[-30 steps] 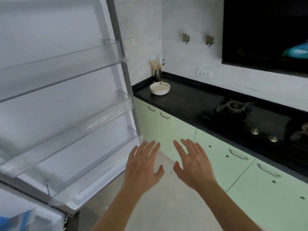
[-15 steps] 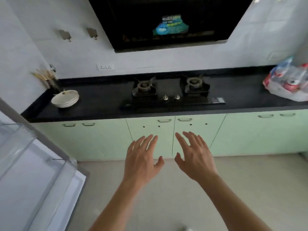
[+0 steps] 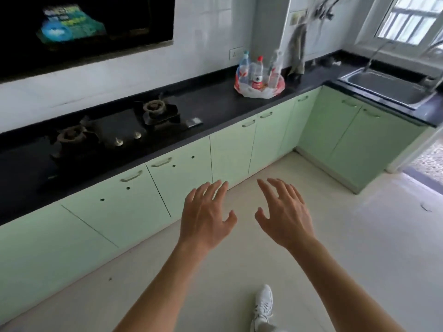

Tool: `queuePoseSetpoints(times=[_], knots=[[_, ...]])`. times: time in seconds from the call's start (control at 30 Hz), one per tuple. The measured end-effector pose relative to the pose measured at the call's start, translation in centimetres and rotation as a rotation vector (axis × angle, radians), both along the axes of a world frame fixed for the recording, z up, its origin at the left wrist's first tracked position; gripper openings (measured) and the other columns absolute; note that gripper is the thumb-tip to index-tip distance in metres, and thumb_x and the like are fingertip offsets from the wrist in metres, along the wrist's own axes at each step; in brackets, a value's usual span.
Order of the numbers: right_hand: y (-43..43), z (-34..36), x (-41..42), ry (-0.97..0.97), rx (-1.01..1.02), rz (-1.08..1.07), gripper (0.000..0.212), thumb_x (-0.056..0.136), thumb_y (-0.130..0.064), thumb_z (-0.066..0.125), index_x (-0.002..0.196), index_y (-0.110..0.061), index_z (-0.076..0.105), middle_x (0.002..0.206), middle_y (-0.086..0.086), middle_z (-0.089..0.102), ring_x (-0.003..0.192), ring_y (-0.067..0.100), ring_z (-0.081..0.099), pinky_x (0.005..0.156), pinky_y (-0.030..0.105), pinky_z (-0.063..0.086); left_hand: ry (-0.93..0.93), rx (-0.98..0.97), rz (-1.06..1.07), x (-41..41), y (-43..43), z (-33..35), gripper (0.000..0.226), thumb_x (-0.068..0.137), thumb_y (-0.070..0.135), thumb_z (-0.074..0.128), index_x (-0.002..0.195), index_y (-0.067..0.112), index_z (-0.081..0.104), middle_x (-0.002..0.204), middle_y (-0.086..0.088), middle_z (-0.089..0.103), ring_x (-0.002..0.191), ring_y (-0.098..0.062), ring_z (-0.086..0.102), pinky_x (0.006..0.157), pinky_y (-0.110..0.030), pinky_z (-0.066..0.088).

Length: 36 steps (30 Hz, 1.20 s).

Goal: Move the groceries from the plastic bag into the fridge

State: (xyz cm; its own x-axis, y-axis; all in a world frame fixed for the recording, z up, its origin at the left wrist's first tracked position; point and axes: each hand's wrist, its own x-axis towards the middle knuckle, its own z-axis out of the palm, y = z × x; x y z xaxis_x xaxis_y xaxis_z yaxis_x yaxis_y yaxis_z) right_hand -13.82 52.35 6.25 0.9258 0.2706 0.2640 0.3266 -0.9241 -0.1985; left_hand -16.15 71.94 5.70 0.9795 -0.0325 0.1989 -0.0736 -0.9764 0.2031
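- Head view, nearest first: a white shoe (image 3: 263, 305) stands on the pale floor (image 3: 347, 248) beneath the two forearms.
- The left hand (image 3: 206, 214) and right hand (image 3: 285, 216) are held out side by side, palms down, with a gap between them. The fingers (image 3: 217, 190) of both are spread and loosely bent, holding nothing and touching nothing.
- Just beyond the fingertips run the green cupboard doors (image 3: 230, 154) under the desk (image 3: 215, 104). The floor ahead of the fingers looks open, so there seems to be room to step forward.
- The plastic bag (image 3: 260, 89) lies well ahead of the fingers and up to their right. It sits on the desk near the front edge, close to the corner where the desk turns towards the sink (image 3: 388, 85).
- Bottles (image 3: 257, 73) stand upright in the bag, long axis vertical, with their necks above the slumped bag rim. They look reachable from above or from the side.
- The bag is on the right hand's side, so that hand is probably a little nearer. Both hands are well apart from it.
- To the left of the bag the desk is bare as far as the stove (image 3: 115, 130), which is well apart from it. Something dark and blurred hangs behind the bag, near the wall.
- The fridge is not in view, so carrying anything to it will likely mean turning away from this desk.
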Motion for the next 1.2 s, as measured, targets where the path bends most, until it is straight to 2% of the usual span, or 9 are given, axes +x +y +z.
queuePoseSetpoints(times=[0.1, 0.27, 0.73, 1.2], knots=[[-2.9, -0.2, 0.7, 0.014, -0.01, -0.051, 0.068, 0.084, -0.038, 0.065, 0.146, -0.02, 0.043, 0.141, 0.01, 0.055, 0.131, 0.03, 0.051, 0.113, 0.047, 0.04, 0.006, -0.003, -0.053, 2.1, -3.0, -0.1, 0.069, 0.082, 0.053, 0.04, 0.144, 0.023, 0.046, 0.147, 0.002, 0.052, 0.134, -0.023, 0.046, 0.111, -0.045, 0.037], [-7.5, -0.7, 4.1, 0.021, 0.003, -0.114, 0.069, 0.084, -0.038, 0.066, 0.146, -0.019, 0.044, 0.139, 0.012, 0.056, 0.127, 0.031, 0.053, 0.109, 0.048, 0.044, -0.009, 0.01, -0.115, 7.0, -7.4, -0.1, 0.068, 0.081, 0.052, 0.04, 0.141, 0.021, 0.05, 0.143, 0.0, 0.056, 0.13, -0.024, 0.05, 0.107, -0.045, 0.041], [-21.3, -1.5, 21.1, 0.054, 0.007, -0.151, 0.065, 0.085, -0.04, 0.061, 0.145, -0.02, 0.045, 0.14, 0.011, 0.055, 0.132, 0.029, 0.049, 0.113, 0.048, 0.04, 0.026, 0.055, -0.178, 24.8, -21.5, -0.6, 0.068, 0.083, 0.054, 0.04, 0.142, 0.021, 0.05, 0.143, 0.0, 0.056, 0.131, -0.024, 0.05, 0.108, -0.045, 0.041], [-23.5, -3.2, 34.5, 0.109, 0.042, -0.138, 0.063, 0.085, -0.039, 0.059, 0.143, -0.02, 0.047, 0.136, 0.01, 0.057, 0.131, 0.03, 0.05, 0.113, 0.049, 0.039, 0.082, 0.074, -0.15, 38.1, -23.2, -1.8, 0.068, 0.082, 0.053, 0.04, 0.139, 0.02, 0.053, 0.14, -0.002, 0.059, 0.128, -0.025, 0.054, 0.104, -0.046, 0.045]])
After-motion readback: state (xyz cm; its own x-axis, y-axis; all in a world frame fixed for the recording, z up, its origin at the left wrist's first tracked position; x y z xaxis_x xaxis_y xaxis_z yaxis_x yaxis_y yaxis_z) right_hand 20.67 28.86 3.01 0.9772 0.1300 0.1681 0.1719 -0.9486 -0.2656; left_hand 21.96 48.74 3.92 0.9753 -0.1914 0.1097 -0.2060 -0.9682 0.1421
